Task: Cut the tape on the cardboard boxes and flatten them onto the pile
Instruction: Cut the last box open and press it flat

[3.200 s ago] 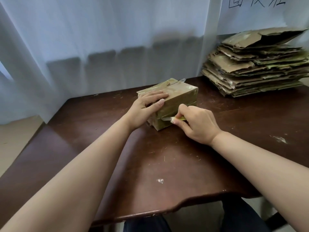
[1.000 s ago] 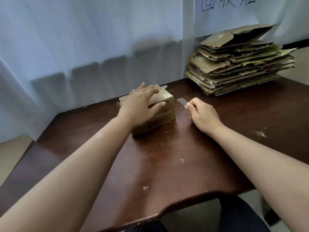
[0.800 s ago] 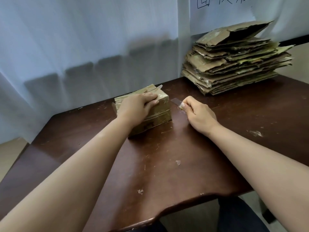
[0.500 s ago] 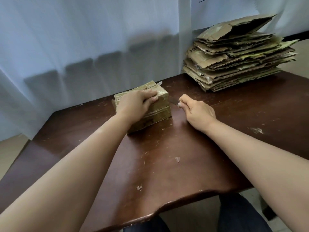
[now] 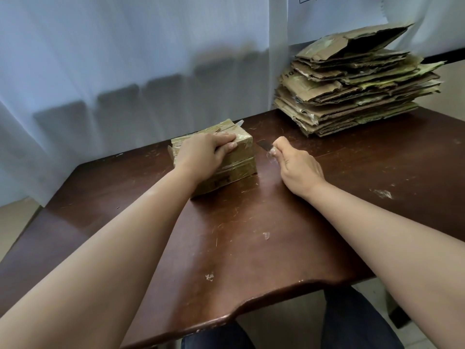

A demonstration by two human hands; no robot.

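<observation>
Step in hand, as I judge it: slitting tape on the small box, blade about to go back in. My right hand (image 5: 298,167) sits just right of the box (image 5: 221,159), fingers curled tight round a cutter (image 5: 266,147); its thin blade sticks out toward the box's right end, close but not touching. My left hand (image 5: 205,153) lies flat on the box top, fingers nearly straight with tips hooked over the near-right top edge, pressing it down, not gripping.

To do this well: keep the left palm weight straight down so the box doesn't skid on the table (image 5: 251,248). Keep those fingertips back from the seam line, they're near the edge the blade would enter. Blade shallow, run along the tape band, cut away from the holding hand. Risk is slip toward my left fingers, I'd guess.

The box: small, brown cardboard, closed, wrapped in glossy tape. One band runs lengthwise round the near side wall; a seam shows on top. A loose tape tab (image 5: 239,122) sticks up at its far-right corner. Can't tell which bands are already cut. It sits flat, not collapsed.

Beyond the box to the right, well apart, the pile (image 5: 352,96) of flattened boxes stands at the table's far edge, ragged, top sheet gaping. Behind the box hangs a pale curtain (image 5: 125,59).
</observation>
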